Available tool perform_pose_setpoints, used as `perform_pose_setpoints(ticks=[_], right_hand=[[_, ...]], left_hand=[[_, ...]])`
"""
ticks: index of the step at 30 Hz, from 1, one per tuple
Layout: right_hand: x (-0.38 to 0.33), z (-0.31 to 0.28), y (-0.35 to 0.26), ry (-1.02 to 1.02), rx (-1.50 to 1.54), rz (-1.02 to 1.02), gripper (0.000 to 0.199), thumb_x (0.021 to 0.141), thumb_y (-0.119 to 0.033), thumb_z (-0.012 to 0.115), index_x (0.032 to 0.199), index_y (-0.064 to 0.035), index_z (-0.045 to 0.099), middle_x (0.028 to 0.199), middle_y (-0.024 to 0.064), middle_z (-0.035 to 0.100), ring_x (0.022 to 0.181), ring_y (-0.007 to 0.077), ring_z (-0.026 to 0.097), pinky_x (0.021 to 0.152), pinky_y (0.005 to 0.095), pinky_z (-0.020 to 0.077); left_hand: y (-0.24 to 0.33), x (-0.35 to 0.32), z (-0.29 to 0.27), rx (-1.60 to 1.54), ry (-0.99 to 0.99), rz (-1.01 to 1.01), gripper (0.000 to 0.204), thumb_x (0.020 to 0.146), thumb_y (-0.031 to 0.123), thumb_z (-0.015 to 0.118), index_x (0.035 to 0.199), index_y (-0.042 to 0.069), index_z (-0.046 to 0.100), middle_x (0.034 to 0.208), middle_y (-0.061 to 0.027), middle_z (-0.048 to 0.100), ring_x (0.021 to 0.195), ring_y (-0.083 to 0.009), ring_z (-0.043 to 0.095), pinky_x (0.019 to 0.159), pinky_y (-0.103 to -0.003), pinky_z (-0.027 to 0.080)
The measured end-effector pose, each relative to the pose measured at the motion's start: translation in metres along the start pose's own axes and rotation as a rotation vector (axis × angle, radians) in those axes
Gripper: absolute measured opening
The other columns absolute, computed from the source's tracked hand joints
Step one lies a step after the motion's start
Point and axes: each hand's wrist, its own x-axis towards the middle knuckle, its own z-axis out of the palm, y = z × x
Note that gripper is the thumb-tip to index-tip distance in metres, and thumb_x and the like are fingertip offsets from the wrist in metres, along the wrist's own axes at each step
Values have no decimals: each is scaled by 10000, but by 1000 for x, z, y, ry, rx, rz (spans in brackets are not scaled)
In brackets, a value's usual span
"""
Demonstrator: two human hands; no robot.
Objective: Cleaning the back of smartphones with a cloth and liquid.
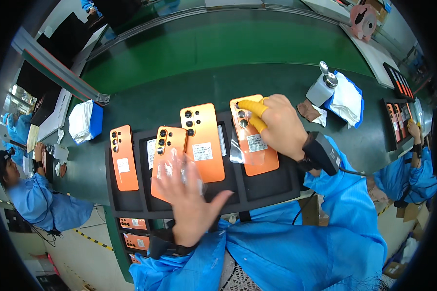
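Note:
Several orange phones lie back up on a black foam tray. My right hand reaches over the rightmost phone, yellow finger cots bent together at its camera lenses. A clear film sticks out past that phone's left edge; whether my fingertips pinch anything is hidden. My left hand, blurred by motion, spreads its fingers over the lower part of a tilted phone. Clear film glints near those fingers. Between the hands lies another phone with a white label; the far-left phone stands apart.
Beyond the tray, a metal-topped pump bottle, a brown cloth and white wipes in a blue box stand right; more wipes stand left. Stacked phones sit below the tray. Co-workers sit on both sides.

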Motion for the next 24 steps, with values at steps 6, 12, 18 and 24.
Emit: perform_pose_setpoints(ticks=[6, 12, 18, 24], right_hand=[[-20, -37, -31, -140, 324, -102, 272, 780, -70, 647, 1049, -104, 669, 793, 106, 617, 769, 292, 586, 760, 401, 452], [-19, -107, -63, -450, 1110, -236, 151, 755, -46, 758, 890, 8, 718, 775, 99, 653, 724, 273, 636, 702, 405, 526], [-12, -91, -77, -477, 1144, -52, 102, 775, -45, 729, 856, 14, 706, 789, 95, 655, 767, 282, 643, 742, 419, 525], [1, -89, -82, -580, 1128, -361, 129, 784, -101, 730, 854, 5, 705, 842, 106, 667, 779, 279, 646, 766, 454, 522]], left_hand=[[35, 18, 30, -158, -96, 113, 1141, 597, 350, 858, 1464, 43, 183, 1492, -266, 171, 1374, -496, 146, 1063, -653, 94], [35, 18, 34, -183, -75, 50, 758, 751, 182, 666, 1425, 40, 347, 1461, -285, 256, 1353, -494, 203, 1058, -676, 106], [40, 19, 38, -178, -83, 64, 854, 730, 310, 711, 1435, 37, 315, 1439, -262, 294, 1318, -477, 263, 1069, -671, 116], [41, 18, 48, -176, -47, 57, 817, 760, 464, 661, 1387, 18, 388, 1391, -261, 370, 1301, -472, 312, 1054, -685, 118]])
